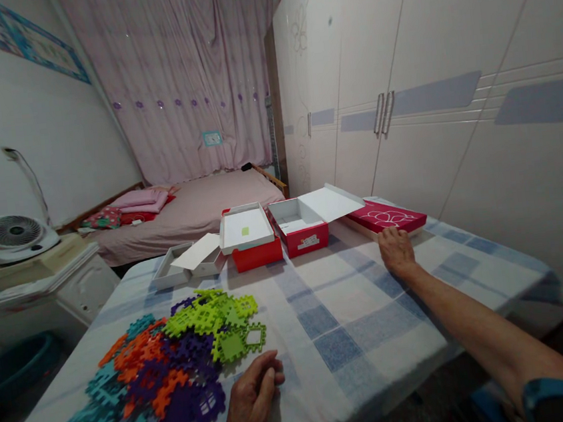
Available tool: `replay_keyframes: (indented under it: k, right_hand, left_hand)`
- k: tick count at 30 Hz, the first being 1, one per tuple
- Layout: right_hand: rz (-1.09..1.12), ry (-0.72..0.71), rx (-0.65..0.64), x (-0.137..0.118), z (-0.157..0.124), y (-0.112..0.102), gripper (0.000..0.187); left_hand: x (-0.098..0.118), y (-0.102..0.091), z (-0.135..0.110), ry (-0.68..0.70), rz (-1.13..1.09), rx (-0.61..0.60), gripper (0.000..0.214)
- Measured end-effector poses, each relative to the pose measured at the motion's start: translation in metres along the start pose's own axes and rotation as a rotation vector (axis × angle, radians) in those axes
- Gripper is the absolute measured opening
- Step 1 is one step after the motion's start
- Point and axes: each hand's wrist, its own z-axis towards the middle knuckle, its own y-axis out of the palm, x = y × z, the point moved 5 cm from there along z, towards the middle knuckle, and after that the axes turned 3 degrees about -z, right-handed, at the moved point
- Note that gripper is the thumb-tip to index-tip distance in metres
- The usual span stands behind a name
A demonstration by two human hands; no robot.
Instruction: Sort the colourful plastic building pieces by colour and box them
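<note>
My left hand (253, 398) rests on the table at the lower middle, its fingers curled in, with nothing visible in them. Just left of it is a pile of interlocking plastic pieces with toothed edges: lime green (212, 315), orange (143, 353), purple (189, 355) and teal (100, 404). My right arm reaches forward to a flat crimson box (387, 213) with white curved lines on top. At that box's near edge my right hand (396, 250) has its fingers bent against the side; their tips are partly hidden.
An open red box (307, 237) with its white lid raised stands left of the crimson one. Beside it are a red box (258, 255) under a white tray (246, 228) and a grey divided tray (167, 273). A checked cloth (336, 306) covers the table.
</note>
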Motion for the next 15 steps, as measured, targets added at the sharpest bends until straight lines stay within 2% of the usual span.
replay_keyframes:
  k: [7, 11, 15]
  right_hand:
    - [0.019, 0.143, -0.061, -0.001, 0.008, 0.013, 0.034]
    - [0.045, 0.231, -0.091, 0.008, 0.018, 0.019, 0.032]
    - [0.071, 0.344, -0.119, 0.021, 0.023, 0.019, 0.029]
  left_hand:
    - [0.001, 0.0, -0.002, 0.016, -0.009, 0.032, 0.051]
    - [0.009, 0.001, -0.003, -0.011, -0.011, -0.01, 0.053]
    - [0.014, 0.0, -0.003, -0.015, -0.016, -0.003, 0.052]
